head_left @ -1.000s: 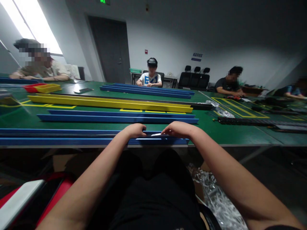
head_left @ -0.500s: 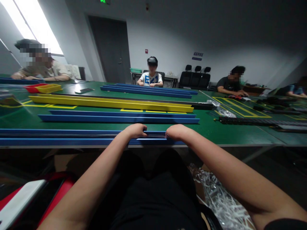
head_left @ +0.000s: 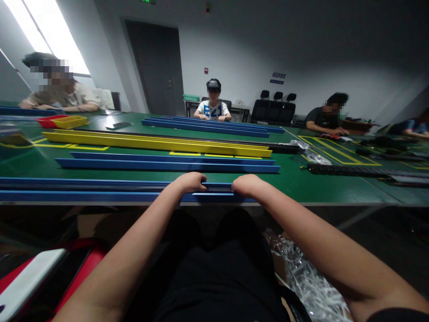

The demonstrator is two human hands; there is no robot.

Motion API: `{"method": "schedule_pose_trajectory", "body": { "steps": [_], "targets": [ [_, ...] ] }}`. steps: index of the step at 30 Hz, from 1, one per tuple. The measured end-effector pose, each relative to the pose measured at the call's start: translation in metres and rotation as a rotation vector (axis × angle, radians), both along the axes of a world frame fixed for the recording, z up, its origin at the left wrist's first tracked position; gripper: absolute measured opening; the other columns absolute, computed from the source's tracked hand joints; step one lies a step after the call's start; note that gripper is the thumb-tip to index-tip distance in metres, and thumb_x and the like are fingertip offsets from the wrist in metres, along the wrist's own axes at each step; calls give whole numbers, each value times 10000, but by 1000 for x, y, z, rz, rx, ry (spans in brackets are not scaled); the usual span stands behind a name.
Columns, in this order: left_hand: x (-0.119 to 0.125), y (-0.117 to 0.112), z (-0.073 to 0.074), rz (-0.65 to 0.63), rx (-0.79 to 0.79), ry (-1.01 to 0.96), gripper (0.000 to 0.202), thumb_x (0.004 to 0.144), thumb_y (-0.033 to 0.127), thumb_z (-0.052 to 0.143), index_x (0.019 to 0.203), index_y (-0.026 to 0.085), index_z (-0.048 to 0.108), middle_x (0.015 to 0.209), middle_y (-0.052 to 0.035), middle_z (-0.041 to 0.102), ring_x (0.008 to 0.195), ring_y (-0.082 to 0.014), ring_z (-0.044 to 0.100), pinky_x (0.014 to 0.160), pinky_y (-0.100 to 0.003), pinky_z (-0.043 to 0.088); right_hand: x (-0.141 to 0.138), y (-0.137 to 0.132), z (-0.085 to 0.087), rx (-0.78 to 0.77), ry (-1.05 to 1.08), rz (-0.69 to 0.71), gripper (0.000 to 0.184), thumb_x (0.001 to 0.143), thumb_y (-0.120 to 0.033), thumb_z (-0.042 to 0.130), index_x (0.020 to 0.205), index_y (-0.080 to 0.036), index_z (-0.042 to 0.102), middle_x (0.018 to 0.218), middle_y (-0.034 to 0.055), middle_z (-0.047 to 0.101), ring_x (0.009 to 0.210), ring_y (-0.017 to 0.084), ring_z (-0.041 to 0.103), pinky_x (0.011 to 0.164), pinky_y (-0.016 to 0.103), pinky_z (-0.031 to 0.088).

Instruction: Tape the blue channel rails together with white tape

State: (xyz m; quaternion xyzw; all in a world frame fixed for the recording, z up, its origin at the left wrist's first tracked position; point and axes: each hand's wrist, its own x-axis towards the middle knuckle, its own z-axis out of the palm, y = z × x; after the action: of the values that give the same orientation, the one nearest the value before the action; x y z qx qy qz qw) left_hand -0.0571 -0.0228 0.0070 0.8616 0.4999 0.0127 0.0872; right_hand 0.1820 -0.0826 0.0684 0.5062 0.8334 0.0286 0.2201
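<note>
A long blue rail (head_left: pixel 83 190) lies along the near edge of the green table (head_left: pixel 301 183). My left hand (head_left: pixel 189 182) rests on it with the fingers curled over its far lip. My right hand (head_left: pixel 246 184) sits a short way to the right, also curled down onto the rail. Between the two hands a dark strip (head_left: pixel 217 189) shows inside the rail's channel. The fingertips of both hands are hidden in the channel.
More blue rails (head_left: pixel 167 163) and a yellow rail (head_left: pixel 157 144) lie farther back. Red and yellow trays (head_left: pixel 62 120) stand at the far left, and black strips (head_left: pixel 362 171) lie to the right. Several people sit around the table. Crinkled plastic wrap (head_left: pixel 304 277) lies by my right leg.
A second ago my right fingers pinched a small white piece over the rail. Now that hand is curled down on the rail and the white piece is out of sight. The left hand stayed put.
</note>
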Motion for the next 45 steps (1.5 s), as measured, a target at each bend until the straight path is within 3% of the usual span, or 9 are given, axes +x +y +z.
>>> {"method": "schedule_pose_trajectory", "body": {
  "steps": [13, 23, 31, 37, 45],
  "targets": [
    [2, 2, -2, -9, 5, -1, 381, 710, 545, 581, 945, 262, 681, 914, -41, 724, 774, -211, 626, 602, -279, 402, 0, -2, -13, 60, -12, 0, 286, 854, -196, 536, 1033, -201, 759, 1063, 131, 731, 977, 275, 687, 788, 344, 526],
    [10, 7, -2, -2, -14, 65, 429, 708, 555, 581, 1017, 274, 681, 988, -57, 731, 810, -227, 645, 610, -286, 419, -2, 0, -21, 80, 0, -65, 323, 878, -195, 491, 1063, -146, 751, 1084, 185, 713, 1005, 273, 678, 842, 347, 515],
    [46, -1, 2, -99, 46, 72, 323, 762, 491, 569, 961, 266, 687, 950, -56, 736, 830, -216, 656, 619, -272, 424, 1, 2, -25, 87, 33, -113, 336, 888, -215, 473, 1077, -155, 744, 1090, 195, 708, 1004, 294, 675, 839, 395, 520],
    [78, 2, -4, -137, 60, 63, 311, 766, 491, 569, 946, 267, 689, 954, -60, 736, 819, -213, 653, 636, -275, 425, 4, 3, -30, 110, 55, -103, 338, 922, -263, 455, 1054, -151, 745, 1042, 191, 721, 997, 293, 678, 844, 391, 520],
    [79, 2, -8, -134, 45, -8, 334, 788, 542, 553, 908, 254, 674, 900, -59, 731, 779, -206, 649, 603, -273, 396, 5, 2, -27, 85, 52, -118, 327, 910, -229, 464, 1063, -153, 743, 1064, 188, 716, 1022, 294, 673, 841, 390, 525]
  ]
}}
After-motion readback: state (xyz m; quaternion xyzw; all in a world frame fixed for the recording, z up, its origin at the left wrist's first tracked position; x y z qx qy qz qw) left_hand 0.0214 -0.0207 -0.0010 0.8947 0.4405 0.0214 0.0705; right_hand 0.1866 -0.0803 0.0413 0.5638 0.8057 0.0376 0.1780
